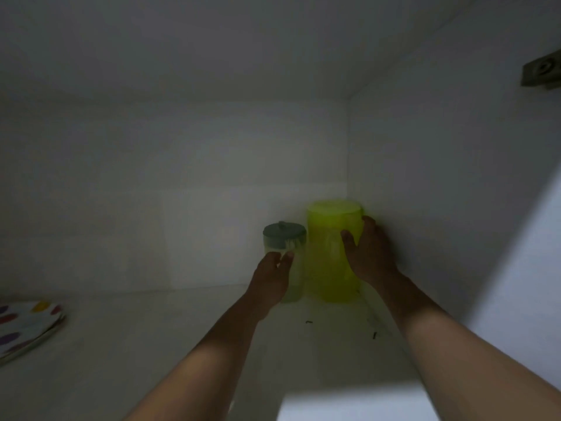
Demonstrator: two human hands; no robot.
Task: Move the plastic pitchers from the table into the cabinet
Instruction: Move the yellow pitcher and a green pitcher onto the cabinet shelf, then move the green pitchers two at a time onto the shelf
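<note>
A tall yellow-green plastic pitcher (329,253) stands upright on the cabinet shelf (182,344), in the back right corner. My right hand (368,253) wraps around its right side. Just left of it stands a smaller clear pitcher (288,247) with a grey lid. My left hand (271,276) is closed around the lower front of that smaller pitcher. The two pitchers stand close together, almost touching. Both forearms reach in from the bottom of the view.
The cabinet is dim inside, with white back wall (182,192) and right side wall (440,177). A stack of plates with coloured dots (27,326) lies at the shelf's left edge. A door hinge plate (540,71) sits at the upper right.
</note>
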